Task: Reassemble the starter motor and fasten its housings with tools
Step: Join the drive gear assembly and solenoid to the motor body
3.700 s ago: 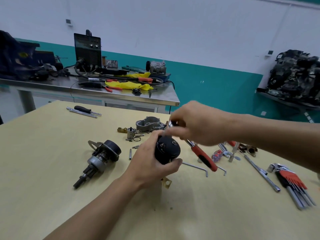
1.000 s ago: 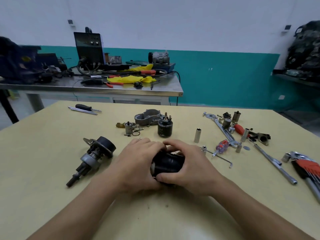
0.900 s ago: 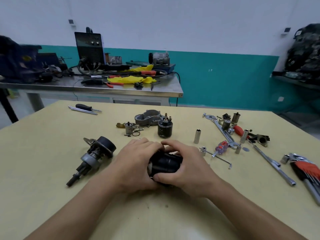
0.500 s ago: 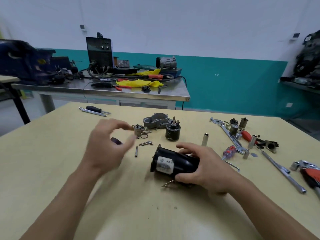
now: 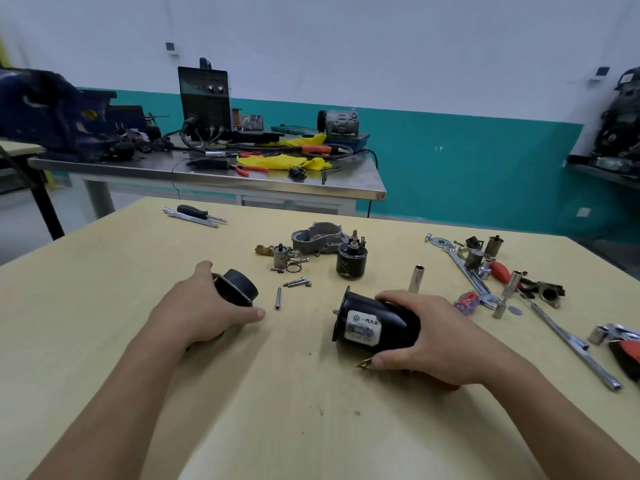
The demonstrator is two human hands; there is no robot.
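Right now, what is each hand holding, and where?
The left hand grips the black round-capped motor part just behind its cap; the right hand grips the labelled black cylindrical housing around its right end.

The left hand [image 5: 201,313] has left the housing [image 5: 377,323] (both held it before) and grips the drive assembly [image 5: 239,287].
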